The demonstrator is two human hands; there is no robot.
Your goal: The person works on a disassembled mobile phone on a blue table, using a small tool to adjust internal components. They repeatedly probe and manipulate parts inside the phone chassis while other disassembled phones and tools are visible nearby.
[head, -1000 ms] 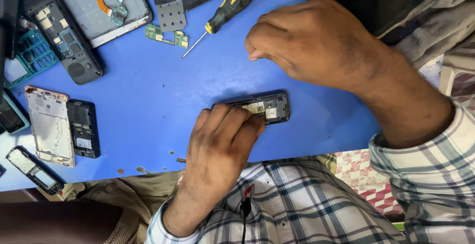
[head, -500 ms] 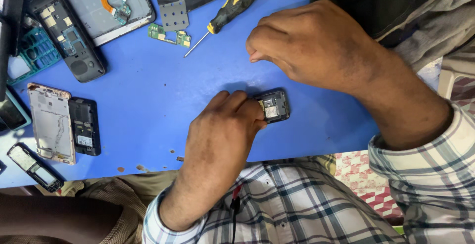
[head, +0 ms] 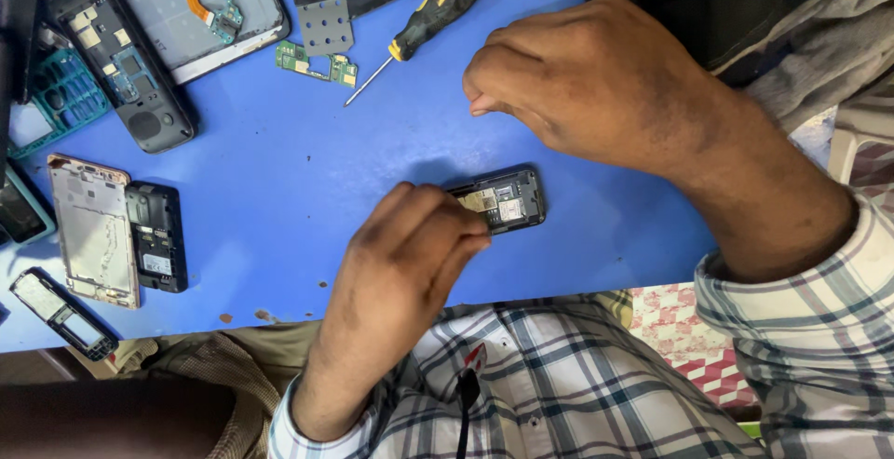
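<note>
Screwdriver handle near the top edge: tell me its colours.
Black with yellow patches, on the screwdriver, seen best in the head view.

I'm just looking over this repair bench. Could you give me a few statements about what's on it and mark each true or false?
1. The left hand presses on a small opened black phone lying on the blue table. True.
2. The right hand holds the screwdriver. False: the screwdriver lies untouched on the table, and the right hand hovers closed above the phone.
3. The screwdriver has a yellow and black handle. True.
4. The small green circuit board lies inside the phone under the left hand. False: it lies apart, near the screwdriver tip.
</note>
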